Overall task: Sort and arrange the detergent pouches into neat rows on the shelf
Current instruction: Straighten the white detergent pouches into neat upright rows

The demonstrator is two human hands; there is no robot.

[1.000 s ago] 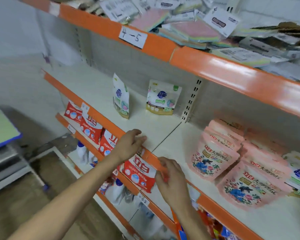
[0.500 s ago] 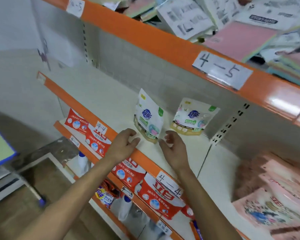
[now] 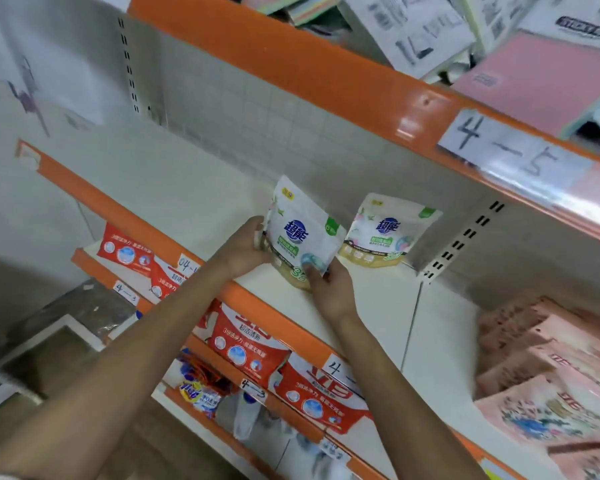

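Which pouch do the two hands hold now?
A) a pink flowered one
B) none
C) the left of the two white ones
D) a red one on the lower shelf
C: the left hand grips the left white pouch at its side, the right hand pinches its lower corner.

I was in a shop: orange-edged metal shelving (image 3: pixel 291 64) bore handwritten number tags (image 3: pixel 506 150), with many identical red detergent pouches (image 3: pixel 246 348) stocked below and pink pouches (image 3: pixel 548 375) stacked to my right.
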